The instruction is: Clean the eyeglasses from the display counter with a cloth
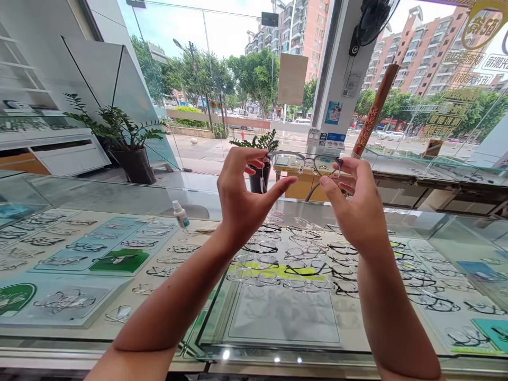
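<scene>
A pair of eyeglasses (291, 162) with a thin, greyish frame is held up level above the glass counter, with a dark temple arm showing below the right lens. My left hand (241, 196) grips the frame's left end with its fingers, the thumb stretched out under the left lens. At the other end, the thumb and fingers of my right hand (355, 206) pinch the right side. Under both hands, several rows of spectacle frames (305, 269) lie in the glass display case (278, 323).
A small white spray bottle (180, 214) stands on the counter at left. Potted plants (133, 164) stand beyond the counter, before tall windows. A fan (375, 24) hangs on the pillar (337, 90). Another glass showcase (420, 164) is at the right back.
</scene>
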